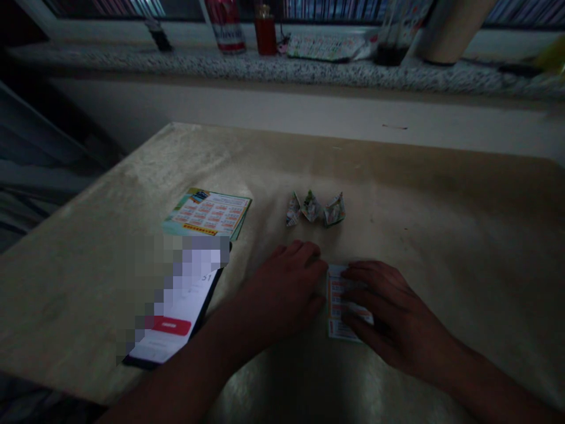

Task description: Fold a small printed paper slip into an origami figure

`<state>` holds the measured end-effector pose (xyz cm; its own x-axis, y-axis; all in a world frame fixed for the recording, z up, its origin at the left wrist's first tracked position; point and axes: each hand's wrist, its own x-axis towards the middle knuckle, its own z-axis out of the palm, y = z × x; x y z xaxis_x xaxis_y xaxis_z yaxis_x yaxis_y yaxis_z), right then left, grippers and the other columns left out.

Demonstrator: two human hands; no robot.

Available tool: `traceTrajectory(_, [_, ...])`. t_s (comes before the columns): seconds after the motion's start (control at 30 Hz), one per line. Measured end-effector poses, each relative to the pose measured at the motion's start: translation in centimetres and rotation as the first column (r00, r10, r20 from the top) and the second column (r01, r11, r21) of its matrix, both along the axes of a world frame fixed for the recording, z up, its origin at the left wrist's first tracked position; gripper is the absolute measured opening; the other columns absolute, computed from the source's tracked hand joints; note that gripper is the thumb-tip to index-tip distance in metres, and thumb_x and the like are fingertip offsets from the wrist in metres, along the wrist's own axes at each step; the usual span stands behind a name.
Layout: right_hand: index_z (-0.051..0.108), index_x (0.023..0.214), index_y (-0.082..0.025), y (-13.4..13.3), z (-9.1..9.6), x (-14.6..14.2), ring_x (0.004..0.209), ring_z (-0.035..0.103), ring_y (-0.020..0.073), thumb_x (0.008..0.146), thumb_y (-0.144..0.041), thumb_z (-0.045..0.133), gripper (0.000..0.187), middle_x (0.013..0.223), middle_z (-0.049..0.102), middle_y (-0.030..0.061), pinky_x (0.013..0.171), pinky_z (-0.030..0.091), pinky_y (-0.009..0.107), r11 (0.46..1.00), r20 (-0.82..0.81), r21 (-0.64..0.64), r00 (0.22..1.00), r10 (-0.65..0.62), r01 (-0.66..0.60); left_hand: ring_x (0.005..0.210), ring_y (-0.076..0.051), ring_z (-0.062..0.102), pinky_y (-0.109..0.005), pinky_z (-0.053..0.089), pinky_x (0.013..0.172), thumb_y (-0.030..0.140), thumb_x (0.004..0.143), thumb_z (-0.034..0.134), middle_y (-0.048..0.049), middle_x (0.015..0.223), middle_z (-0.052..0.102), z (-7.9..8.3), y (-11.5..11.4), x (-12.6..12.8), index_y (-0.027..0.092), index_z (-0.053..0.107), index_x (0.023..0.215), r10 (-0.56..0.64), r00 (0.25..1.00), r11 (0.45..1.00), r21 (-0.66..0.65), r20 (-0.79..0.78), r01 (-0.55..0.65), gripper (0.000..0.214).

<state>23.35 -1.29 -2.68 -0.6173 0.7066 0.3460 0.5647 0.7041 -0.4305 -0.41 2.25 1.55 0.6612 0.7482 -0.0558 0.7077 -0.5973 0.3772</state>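
Observation:
A printed paper card (336, 321) with orange and white rows lies on the table between my two hands. My left hand (291, 282) is at its left edge, fingers curled and closed against it, the fingertips partly hidden. Over the card's right part rests my right hand (388, 312), its fingers spread apart and touching the paper; that side of the card is covered. Beyond my hands stand three small folded paper pieces with pointed tips: one on the left (293, 209), one in the middle (310, 208) and one on the right (335, 211).
A stack of similar printed cards (210, 213) lies to the left. Nearer me, a lit phone (176, 312) with a red button lies beside my left forearm. Behind the table (441, 194), a speckled windowsill (189, 63) carries a red can (227, 26), a red bottle (265, 35) and other items.

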Motion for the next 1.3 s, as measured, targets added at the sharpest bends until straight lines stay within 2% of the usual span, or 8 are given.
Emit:
traceTrajectory(0.67, [0.067, 0.115, -0.018, -0.08, 0.06, -0.14, 0.125, 0.054, 0.0325, 0.093, -0.024, 0.068, 0.023, 0.125, 0.064, 0.0140, 0.103, 0.048, 0.054, 0.999, 0.004, 0.032, 1.000, -0.010, 0.010, 0.119, -0.030, 0.056, -0.048, 0.046, 0.107, 0.021, 0.086, 0.069, -0.0117, 0.128, 0.061, -0.15, 0.27, -0.15, 0.014, 0.065, 0.113, 0.015, 1.000, 1.000, 0.001, 0.009, -0.015, 0.029])
traceTrajectory(0.83, [0.065, 0.118, -0.018, -0.07, 0.09, -0.08, 0.127, 0.052, 0.0323, 0.092, -0.024, 0.069, 0.027, 0.127, 0.063, 0.0137, 0.105, 0.046, 0.055, 1.000, 0.022, 0.019, 1.000, -0.003, 0.002, 0.118, -0.030, 0.057, -0.049, 0.047, 0.105, 0.021, 0.086, 0.069, -0.0119, 0.128, 0.061, -0.12, 0.16, -0.19, 0.014, 0.064, 0.114, 0.006, 1.000, 1.000, 0.000, 0.006, -0.006, 0.029])
traceTrajectory(1.3, [0.066, 0.113, -0.018, -0.06, 0.05, -0.09, 0.126, 0.054, 0.0330, 0.093, -0.024, 0.068, 0.021, 0.125, 0.064, 0.0140, 0.105, 0.046, 0.056, 1.000, 0.030, 0.022, 1.000, -0.001, 0.001, 0.118, -0.030, 0.056, -0.048, 0.048, 0.104, 0.021, 0.087, 0.067, -0.0119, 0.126, 0.061, 0.20, 0.18, 0.05, 0.014, 0.064, 0.114, 0.008, 1.000, 1.000, -0.010, -0.010, -0.008, 0.028])
